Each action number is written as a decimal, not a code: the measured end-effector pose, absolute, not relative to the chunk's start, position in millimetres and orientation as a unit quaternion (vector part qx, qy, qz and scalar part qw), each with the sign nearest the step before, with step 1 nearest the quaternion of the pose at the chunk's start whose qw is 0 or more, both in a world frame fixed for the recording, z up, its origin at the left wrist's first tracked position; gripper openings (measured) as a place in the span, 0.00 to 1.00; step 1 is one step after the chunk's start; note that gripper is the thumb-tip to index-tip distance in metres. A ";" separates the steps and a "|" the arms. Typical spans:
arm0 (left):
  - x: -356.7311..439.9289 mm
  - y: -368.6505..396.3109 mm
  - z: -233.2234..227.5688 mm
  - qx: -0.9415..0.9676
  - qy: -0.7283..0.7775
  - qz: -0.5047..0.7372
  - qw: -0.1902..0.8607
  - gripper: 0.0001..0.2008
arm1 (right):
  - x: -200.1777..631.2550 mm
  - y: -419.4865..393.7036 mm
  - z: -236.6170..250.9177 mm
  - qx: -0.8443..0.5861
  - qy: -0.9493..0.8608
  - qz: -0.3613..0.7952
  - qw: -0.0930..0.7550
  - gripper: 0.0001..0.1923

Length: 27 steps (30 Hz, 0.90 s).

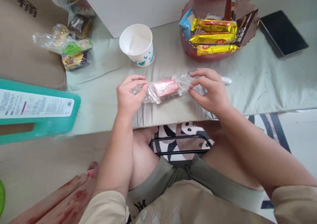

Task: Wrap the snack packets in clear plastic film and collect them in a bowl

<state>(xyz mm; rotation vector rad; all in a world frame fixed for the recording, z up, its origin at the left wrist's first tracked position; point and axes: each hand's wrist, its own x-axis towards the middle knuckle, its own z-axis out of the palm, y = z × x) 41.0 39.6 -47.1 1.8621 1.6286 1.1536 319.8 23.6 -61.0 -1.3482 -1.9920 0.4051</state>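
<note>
A pink snack bar in a clear plastic wrapper point(165, 88) lies across the near edge of a low cloth-covered table point(260, 82). My left hand point(128, 97) pinches the wrapper's left twisted end. My right hand point(210, 90) pinches its right end. The bar stretches between both hands, just above the cloth.
A white paper cup point(137, 44) stands behind the hands. A red basket point(198, 54) with gold and brown snack packs sits at the back right, a dark tablet point(282, 32) further right. Bagged snacks point(66, 47) lie at the back left, a teal box point(37, 108) at the left.
</note>
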 end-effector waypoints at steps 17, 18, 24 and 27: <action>48.7 5.2 -23.4 0.691 0.508 0.501 0.113 0.06 | 323.2 -1.0 -35.9 -0.528 -0.786 0.116 0.302 0.09; 48.1 -1.6 -19.3 0.700 0.506 0.494 0.103 0.06 | 323.8 -2.8 -34.0 -0.516 -0.795 0.129 0.293 0.06; 37.0 -28.4 -4.4 0.777 0.537 0.217 0.247 0.06 | 331.2 -4.6 -37.0 -0.411 -0.869 0.244 0.128 0.17; 31.3 -25.5 -6.5 0.746 0.587 0.050 0.310 0.06 | 327.8 -1.6 -45.5 -0.463 -0.852 0.207 0.128 0.20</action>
